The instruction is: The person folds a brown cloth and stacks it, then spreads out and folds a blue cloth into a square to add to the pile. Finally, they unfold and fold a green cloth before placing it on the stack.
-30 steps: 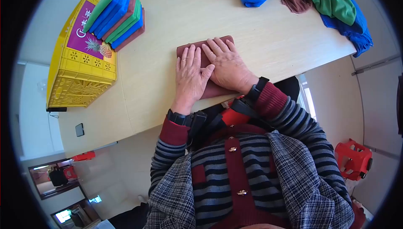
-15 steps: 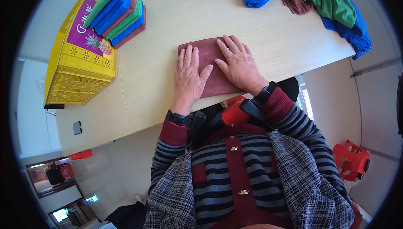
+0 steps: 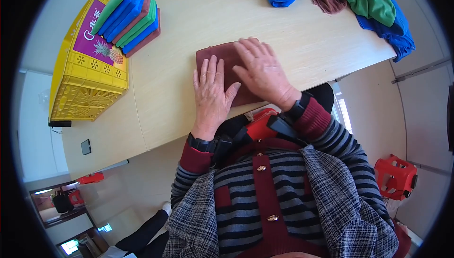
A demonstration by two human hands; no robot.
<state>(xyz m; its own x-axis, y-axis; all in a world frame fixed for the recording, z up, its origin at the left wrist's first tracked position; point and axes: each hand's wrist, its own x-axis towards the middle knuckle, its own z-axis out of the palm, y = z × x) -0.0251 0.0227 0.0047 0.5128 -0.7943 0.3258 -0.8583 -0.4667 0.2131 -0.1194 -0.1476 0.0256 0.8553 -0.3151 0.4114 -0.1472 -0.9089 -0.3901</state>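
A folded brown towel (image 3: 229, 59) lies flat near the front edge of the table. My left hand (image 3: 211, 88) rests on its left part, palm down with the fingers stretched out. Over the right part is my right hand (image 3: 265, 69), also palm down with fingers extended; it covers much of that side of the cloth. Neither hand grips anything. To the left stands a stack of folded towels (image 3: 132, 17) in green, blue and brown, leaning against a yellow crate.
The yellow crate (image 3: 92, 83) has a purple pineapple label. Loose green, blue and brown cloths (image 3: 364, 3) heap at the far right and hang over the edge. A small dark flat object (image 3: 85, 147) lies front left. A red stool (image 3: 396, 177) stands on the right.
My right hand has slid slightly left and inward over the brown towel. My left hand stays spread on it. A person's leg and shoe now show more at the lower left.
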